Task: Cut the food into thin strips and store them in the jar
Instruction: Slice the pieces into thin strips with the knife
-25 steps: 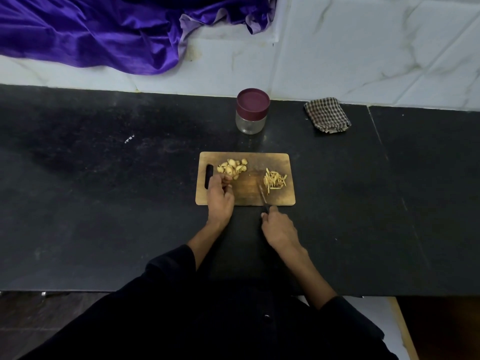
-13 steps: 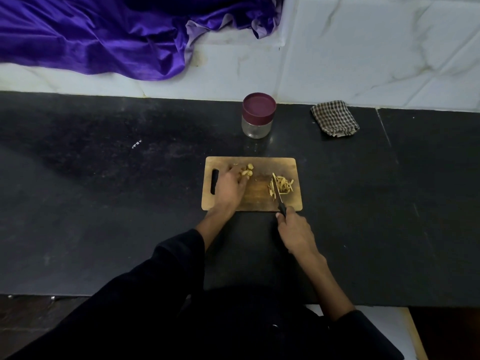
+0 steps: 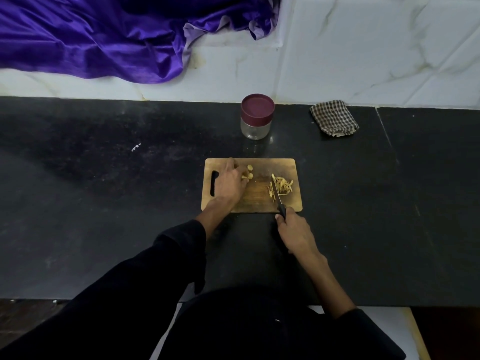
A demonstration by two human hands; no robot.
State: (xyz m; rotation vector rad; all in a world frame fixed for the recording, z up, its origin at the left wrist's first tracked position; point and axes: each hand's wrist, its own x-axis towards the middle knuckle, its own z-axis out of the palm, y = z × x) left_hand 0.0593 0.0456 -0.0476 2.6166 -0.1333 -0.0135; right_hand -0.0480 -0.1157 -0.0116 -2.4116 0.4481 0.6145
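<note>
Food pieces (image 3: 248,175), pale yellow and lumpy, lie on the left half of a flat wooden cutting board (image 3: 255,201) in the middle of the frame. The left hand (image 3: 228,184) rests over most of them with bent fingers, so only a few show, and it is hard to tell if it is holding any. Thin yellow strips (image 3: 283,185) sit in a loose heap on the right half of the board. The right hand (image 3: 294,233) is wrapped tight around the dark handle of a knife (image 3: 277,196), and the thin blade lies against the left edge of the strips. The board has round corners and a long slot at its left end.

Above the board stands a small round jar (image 3: 257,116) of clear glass with a dark red lid on it. A folded checked cloth (image 3: 334,118) lies to its right. The counter (image 3: 104,203) is black, speckled and a bit dusty. The wall (image 3: 363,48) behind is white marble with grey lines. Shiny purple fabric (image 3: 104,35), cut off by the frame, hangs at the upper left. Black sleeves fill the bottom.
</note>
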